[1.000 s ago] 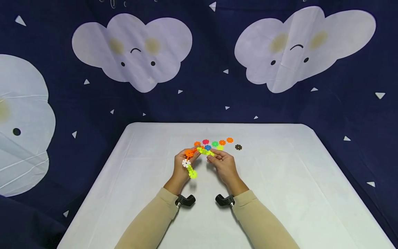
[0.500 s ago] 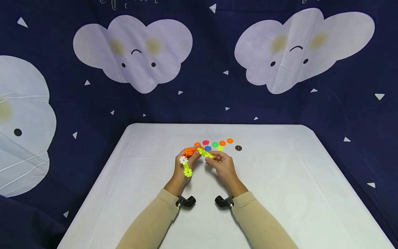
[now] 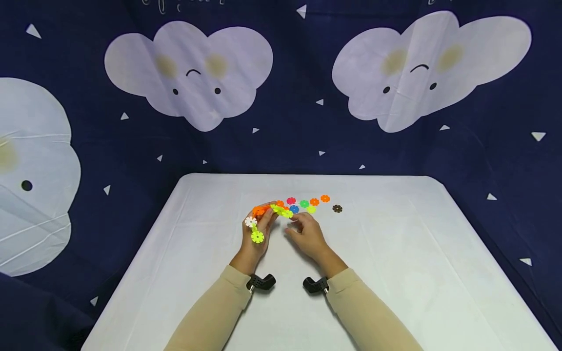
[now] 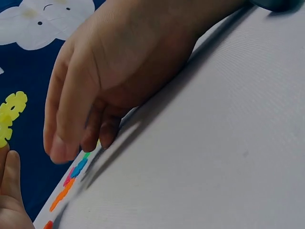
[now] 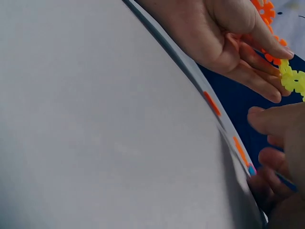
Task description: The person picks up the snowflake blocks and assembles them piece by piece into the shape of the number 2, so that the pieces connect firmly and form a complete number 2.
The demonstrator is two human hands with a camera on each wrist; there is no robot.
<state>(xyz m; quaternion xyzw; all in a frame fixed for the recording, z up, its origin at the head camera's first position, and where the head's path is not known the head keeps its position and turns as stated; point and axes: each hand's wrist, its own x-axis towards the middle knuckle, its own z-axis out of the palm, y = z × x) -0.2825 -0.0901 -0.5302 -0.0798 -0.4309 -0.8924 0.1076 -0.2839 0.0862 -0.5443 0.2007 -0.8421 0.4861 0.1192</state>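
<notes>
My left hand (image 3: 265,230) pinches a linked chain of toothed plastic snowflake discs between thumb and fingers, above the table. The chain runs from a yellow-green disc (image 3: 257,237) at its hanging end through a white disc (image 3: 250,222) and orange discs (image 3: 260,210) to linked yellow-green discs (image 3: 282,211) on the right. My right hand (image 3: 310,237) is just beside that right end, thumb and fingers apart with nothing between them. In the right wrist view, the orange discs (image 5: 267,12) and yellow discs (image 5: 292,80) pass by the left thumb. Some joints are hidden by fingers.
Loose discs lie on the white table (image 3: 373,273) beyond the hands: a pink disc (image 3: 291,201), a blue disc (image 3: 294,209), a green disc (image 3: 304,204), a yellow disc (image 3: 311,209), several orange ones (image 3: 325,198) and a dark brown disc (image 3: 337,208). A dark-blue curtain hangs behind.
The right hand has let go of the chain's yellow end, its fingers now apart from it. The left hand has shifted slightly left and tilted, carrying the chain left and up.
</notes>
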